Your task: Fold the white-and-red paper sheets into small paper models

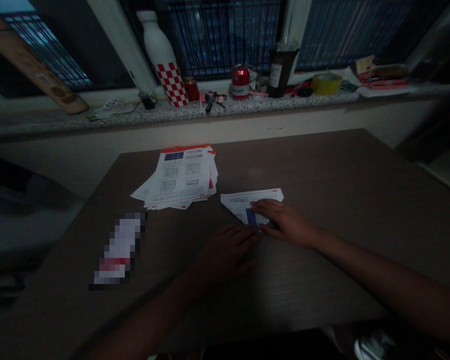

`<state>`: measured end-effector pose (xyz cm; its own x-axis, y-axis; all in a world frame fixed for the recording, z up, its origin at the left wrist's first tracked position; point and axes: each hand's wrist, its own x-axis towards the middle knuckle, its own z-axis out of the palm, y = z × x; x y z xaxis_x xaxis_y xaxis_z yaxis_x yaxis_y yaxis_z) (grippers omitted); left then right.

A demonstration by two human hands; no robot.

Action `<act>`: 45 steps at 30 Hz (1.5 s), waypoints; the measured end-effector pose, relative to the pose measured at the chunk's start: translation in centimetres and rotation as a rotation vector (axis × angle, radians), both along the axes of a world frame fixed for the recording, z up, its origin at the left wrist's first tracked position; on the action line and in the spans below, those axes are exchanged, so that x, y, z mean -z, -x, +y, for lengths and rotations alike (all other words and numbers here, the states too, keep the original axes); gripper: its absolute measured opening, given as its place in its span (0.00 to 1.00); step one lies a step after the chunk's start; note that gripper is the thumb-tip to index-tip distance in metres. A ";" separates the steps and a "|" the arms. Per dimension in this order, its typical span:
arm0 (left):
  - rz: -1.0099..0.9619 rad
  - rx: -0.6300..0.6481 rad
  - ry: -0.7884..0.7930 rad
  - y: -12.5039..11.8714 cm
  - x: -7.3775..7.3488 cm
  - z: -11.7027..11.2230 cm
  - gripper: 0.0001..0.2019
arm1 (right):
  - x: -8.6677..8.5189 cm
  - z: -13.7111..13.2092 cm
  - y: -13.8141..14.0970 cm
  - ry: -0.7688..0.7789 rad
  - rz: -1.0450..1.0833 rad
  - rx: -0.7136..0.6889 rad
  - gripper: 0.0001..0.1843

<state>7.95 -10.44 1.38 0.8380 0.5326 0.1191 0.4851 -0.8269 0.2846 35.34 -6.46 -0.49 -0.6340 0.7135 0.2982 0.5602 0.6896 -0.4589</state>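
Hands on the table, both palm-down with fingers extended; neither is closed in a grip.

My right hand (285, 222) lies across a folded printed sheet (243, 204), its fingers (260, 206) resting on top of the paper. The sheet is folded to a rough triangle, with a blue printed patch near its lower point. It lies flat under the hand, not lifted.

My left hand (225, 252) sits just below and left of the right, in poor light. Its fingertips reach the lower point of the fold; I cannot tell whether they touch it.

Ahead and left of both hands, well clear of them, is a loose stack of printed sheets (180, 177) with red edging, on the dark wood-grain table (303, 165). Left of my left hand lies a pixelated, unreadable item (118, 247).

Beyond the table's far edge, on a granite sill (97, 117): a white bottle with red checks (165, 65), a red can (240, 82), a dark glass bottle (281, 67), and a roll of yellow tape (326, 83).
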 end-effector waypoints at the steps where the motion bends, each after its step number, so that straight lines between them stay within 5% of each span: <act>1: -0.001 -0.002 0.004 0.0 -0.1 0.0 0.27 | -0.1 0.0 0.0 0.003 -0.003 -0.002 0.30; 12: -0.043 -0.084 0.116 0.8 -0.3 0.4 0.26 | 0.2 -0.1 0.1 0.006 0.022 0.006 0.32; 45: -0.030 -0.125 0.016 1.8 -0.5 1.2 0.23 | 0.2 -0.5 0.4 0.009 0.013 0.027 0.37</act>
<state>6.11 -9.21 1.83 0.7614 0.6343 0.1339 0.5747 -0.7559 0.3136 34.92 -7.00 -0.66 -0.6103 0.7332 0.3001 0.5726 0.6700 -0.4725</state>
